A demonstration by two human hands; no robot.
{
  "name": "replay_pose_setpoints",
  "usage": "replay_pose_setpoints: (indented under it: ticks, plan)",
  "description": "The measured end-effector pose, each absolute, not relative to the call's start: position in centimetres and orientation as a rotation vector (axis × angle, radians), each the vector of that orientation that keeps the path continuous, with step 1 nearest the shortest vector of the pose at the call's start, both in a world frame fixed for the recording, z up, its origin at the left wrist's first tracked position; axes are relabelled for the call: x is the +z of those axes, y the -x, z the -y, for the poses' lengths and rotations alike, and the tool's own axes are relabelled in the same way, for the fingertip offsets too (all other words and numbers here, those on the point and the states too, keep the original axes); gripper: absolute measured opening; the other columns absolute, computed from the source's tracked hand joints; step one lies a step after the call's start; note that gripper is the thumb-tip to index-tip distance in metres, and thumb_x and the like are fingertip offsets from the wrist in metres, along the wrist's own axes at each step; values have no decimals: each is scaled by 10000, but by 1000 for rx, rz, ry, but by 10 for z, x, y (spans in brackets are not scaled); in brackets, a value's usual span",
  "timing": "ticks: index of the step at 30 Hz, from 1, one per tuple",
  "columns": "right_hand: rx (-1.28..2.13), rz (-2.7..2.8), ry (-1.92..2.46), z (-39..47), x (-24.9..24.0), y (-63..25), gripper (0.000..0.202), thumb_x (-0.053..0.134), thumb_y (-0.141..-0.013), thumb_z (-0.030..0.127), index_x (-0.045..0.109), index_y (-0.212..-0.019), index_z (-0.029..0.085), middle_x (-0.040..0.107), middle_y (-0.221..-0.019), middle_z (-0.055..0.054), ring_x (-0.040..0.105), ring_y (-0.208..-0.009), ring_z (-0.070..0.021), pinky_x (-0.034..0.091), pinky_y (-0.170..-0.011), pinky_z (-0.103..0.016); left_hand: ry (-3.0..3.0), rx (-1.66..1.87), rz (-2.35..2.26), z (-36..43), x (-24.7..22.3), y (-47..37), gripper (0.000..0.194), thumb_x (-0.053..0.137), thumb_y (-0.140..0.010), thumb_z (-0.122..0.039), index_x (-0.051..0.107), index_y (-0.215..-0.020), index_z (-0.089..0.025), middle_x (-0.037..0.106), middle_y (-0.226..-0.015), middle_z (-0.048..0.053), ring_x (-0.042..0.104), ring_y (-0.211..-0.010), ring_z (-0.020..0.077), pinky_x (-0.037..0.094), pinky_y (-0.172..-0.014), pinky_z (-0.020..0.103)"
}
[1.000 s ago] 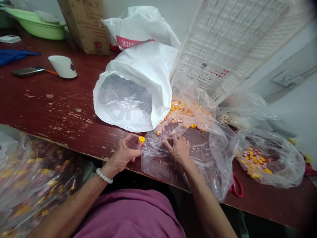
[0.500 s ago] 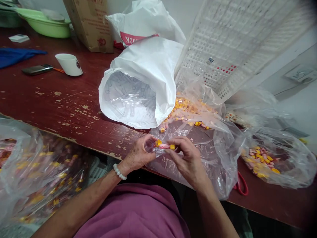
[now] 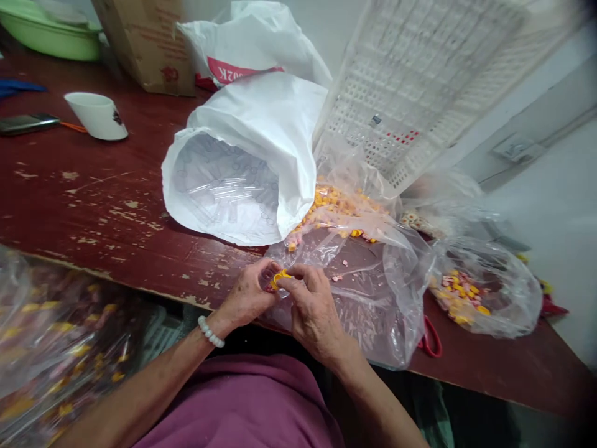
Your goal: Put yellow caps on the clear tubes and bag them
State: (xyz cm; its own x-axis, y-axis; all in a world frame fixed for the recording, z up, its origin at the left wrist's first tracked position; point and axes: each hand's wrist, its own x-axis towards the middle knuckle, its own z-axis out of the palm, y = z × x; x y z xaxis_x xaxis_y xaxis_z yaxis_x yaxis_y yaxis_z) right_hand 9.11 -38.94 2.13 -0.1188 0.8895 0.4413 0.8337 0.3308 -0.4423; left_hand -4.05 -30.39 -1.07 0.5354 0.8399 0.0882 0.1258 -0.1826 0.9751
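Near the table's front edge, my left hand [image 3: 252,292], with a white bead bracelet [image 3: 211,332] at the wrist, is closed round clear tubes [image 3: 267,277]. Yellow caps [image 3: 280,277] show at the tube ends. My right hand [image 3: 313,302] pinches at these caps, its fingertips touching them. Just beyond my hands a white sack [image 3: 261,149] lies open towards me with clear tubes [image 3: 233,190] inside. To its right, many yellow-and-pink pieces [image 3: 342,208] sit in a clear plastic bag [image 3: 396,298].
A second clear bag [image 3: 513,298] of yellow and pink pieces lies right, near red scissors [image 3: 433,339]. A white crate [image 3: 410,81] leans behind. A cup [image 3: 97,116], phone [image 3: 28,124] and carton [image 3: 149,50] stand left. Bagged capped tubes [image 3: 69,348] lie lower left.
My right hand has moved left to my left hand, and the pink-and-yellow piece it held now sits at the tubes. The view has shifted right.
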Motion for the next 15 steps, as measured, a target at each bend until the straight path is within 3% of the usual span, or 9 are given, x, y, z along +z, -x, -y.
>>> replay_pose_setpoints:
  ticks: [3, 5, 7, 10, 15]
  plan:
    - [134, 1814, 1586, 381, 15, -132, 366, 418, -769, 66, 614, -1033, 226, 566, -1063, -63, 548, -949, -164, 456, -821, -320, -1541, 815, -879, 296, -15, 44, 327, 598, -546, -52, 585, -857, -152, 638, -799, 15, 583, -711, 144, 451, -613, 224]
    - [50, 1614, 1861, 367, 10, -177, 307, 397, -795, 93, 614, -994, 180, 620, -963, -64, 576, -903, -161, 458, -806, -296, -1430, 848, -941, 292, -15, 49, 333, 620, -536, -65, 575, -855, -150, 643, -812, 24, 592, -697, 144, 456, -596, 223]
    - [-35, 1492, 2266, 346, 4, -224, 330, 373, -804, 101, 613, -1029, 135, 640, -1039, -98, 575, -977, -175, 434, -867, -299, -1340, 874, -986, 289, -14, 55, 342, 646, -529, -82, 565, -854, -149, 648, -817, 30, 596, -682, 144, 460, -582, 224]
    - [-74, 1476, 2397, 310, -6, -269, 343, 385, -822, 146, 616, -1073, 112, 634, -1106, -135, 550, -1059, -220, 401, -905, -330, -1324, 896, -981, 290, -13, 59, 336, 657, -517, -78, 568, -833, -152, 649, -799, 21, 591, -672, 137, 459, -574, 216]
    - [-100, 1501, 2486, 281, -24, -277, 273, 438, -809, 180, 660, -951, 106, 658, -994, -162, 570, -993, -241, 400, -852, -306, -1421, 910, -985, 289, -13, 54, 317, 625, -524, -51, 588, -824, -146, 643, -768, 8, 586, -665, 124, 460, -581, 202]
